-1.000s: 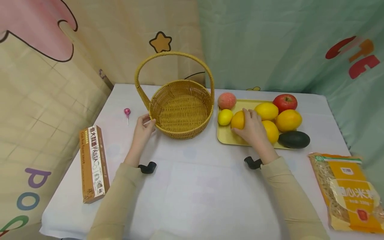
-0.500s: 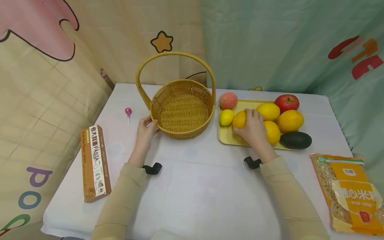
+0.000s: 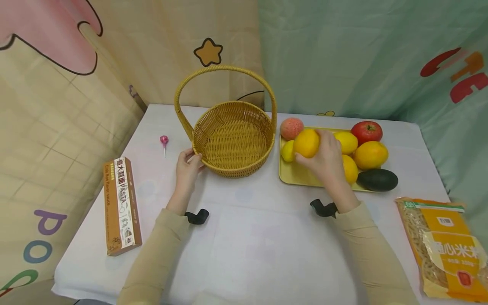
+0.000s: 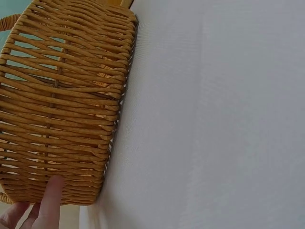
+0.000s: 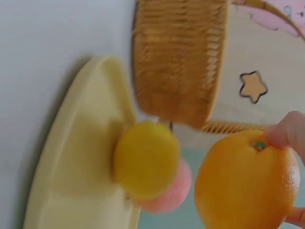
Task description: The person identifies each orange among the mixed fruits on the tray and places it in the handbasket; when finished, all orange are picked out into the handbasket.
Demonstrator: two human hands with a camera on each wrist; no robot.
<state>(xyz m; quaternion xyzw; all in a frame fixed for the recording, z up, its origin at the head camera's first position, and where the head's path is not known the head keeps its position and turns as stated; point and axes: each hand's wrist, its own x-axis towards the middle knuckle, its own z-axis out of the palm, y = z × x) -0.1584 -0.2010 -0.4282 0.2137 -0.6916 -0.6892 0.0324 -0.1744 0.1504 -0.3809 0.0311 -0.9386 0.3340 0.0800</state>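
On the near left, the left hand [image 3: 188, 168] holds the near-left side of the basket [image 3: 238, 172]. Across to the right, the right hand [image 3: 328, 160] grips the orange [image 3: 306, 143], just lifted off the tray [image 3: 301, 176], so it looks free to move; the peach [image 3: 291, 128] sits farther back.

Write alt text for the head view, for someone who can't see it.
A person's right hand holds an orange over a yellow tray of fruit, and the left hand touches the side of a wicker basket with a tall handle. A pasta box and lollipop lie to the left, an orange-labelled bag at far right.
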